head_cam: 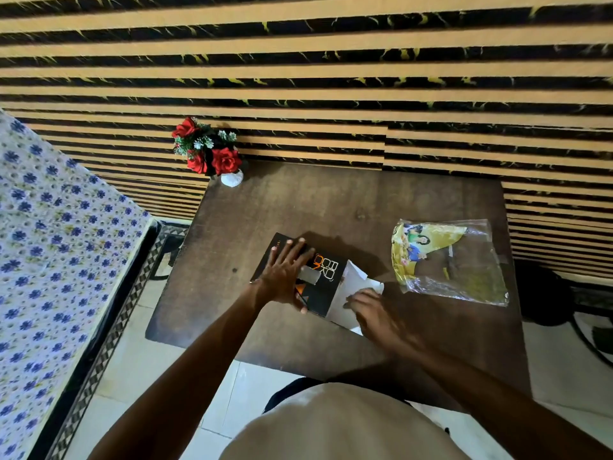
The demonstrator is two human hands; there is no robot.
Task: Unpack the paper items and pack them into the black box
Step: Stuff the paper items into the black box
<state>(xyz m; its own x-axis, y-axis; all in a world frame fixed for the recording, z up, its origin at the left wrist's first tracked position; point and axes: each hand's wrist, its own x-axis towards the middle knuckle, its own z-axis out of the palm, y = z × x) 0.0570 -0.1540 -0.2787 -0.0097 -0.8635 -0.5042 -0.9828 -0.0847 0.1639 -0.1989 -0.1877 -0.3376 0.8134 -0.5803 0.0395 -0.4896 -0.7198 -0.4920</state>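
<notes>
A: Where are we?
B: The left hand (285,275) lies flat and open on the black box (298,277), mid-surface. The right hand (371,310), fingers curled, pushes white paper (351,280) at its end.
A: And the plastic wrapper (451,260)?
B: Looks mostly emptied; nearly done, I'd say.

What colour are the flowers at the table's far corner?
Red flowers, with green and white sprigs, seen in the head view.

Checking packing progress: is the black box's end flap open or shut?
Open: the black box has its white flap folded outward at its right end, by the right hand.
</notes>
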